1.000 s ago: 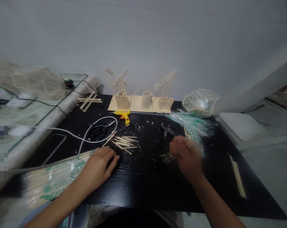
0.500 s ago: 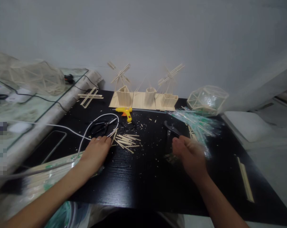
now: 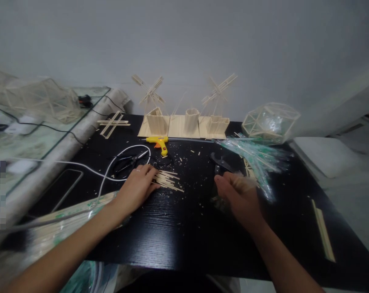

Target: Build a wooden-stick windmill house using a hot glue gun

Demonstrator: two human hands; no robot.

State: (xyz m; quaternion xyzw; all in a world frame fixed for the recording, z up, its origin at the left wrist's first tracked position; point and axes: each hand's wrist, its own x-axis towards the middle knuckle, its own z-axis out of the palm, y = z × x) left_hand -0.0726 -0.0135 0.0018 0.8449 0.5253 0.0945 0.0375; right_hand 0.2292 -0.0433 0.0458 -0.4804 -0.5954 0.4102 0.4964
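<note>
Two bare hands work over a black table (image 3: 184, 240); the left hand (image 3: 137, 188) lies palm down, fingers spread loosely, its fingertips touching a small heap of cut wooden sticks (image 3: 169, 180) just right of it, gripping nothing; the right hand (image 3: 239, 194) is curled and blurred, so what it holds I cannot tell; black pliers (image 3: 219, 163) lie just beyond it; a yellow glue gun (image 3: 159, 143) sits farther back.

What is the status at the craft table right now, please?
Left hand flat on cut sticks, open. Right hand curled beside black cutters; grip unclear. Scissors and cable close by left hand.
</note>
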